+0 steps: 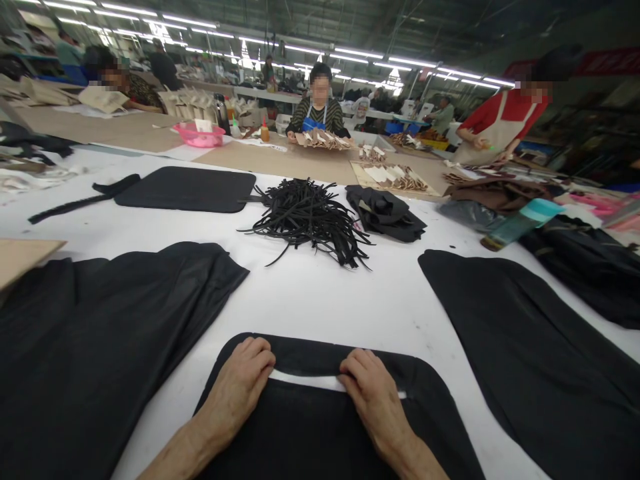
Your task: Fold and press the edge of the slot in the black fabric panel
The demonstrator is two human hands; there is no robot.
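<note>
A black fabric piece with rounded corners (pixel 310 440) lies on the white table (pixel 320 293) right in front of me. Its far edge (pixel 305 353) is rolled or folded toward me, with a white strip (pixel 305 381) showing under the fold. My left hand (pixel 240 383) and my right hand (pixel 370 393) both have their fingers curled over that folded edge, gripping it, about a hand's width apart.
Large black fabric sheets lie at left (pixel 100 333) and right (pixel 540 360). A heap of black straps (pixel 310 217), a flat black panel (pixel 187 189), folded black cloth (pixel 385 213) and a teal bottle (pixel 520 223) sit further back. Other people work at the far tables.
</note>
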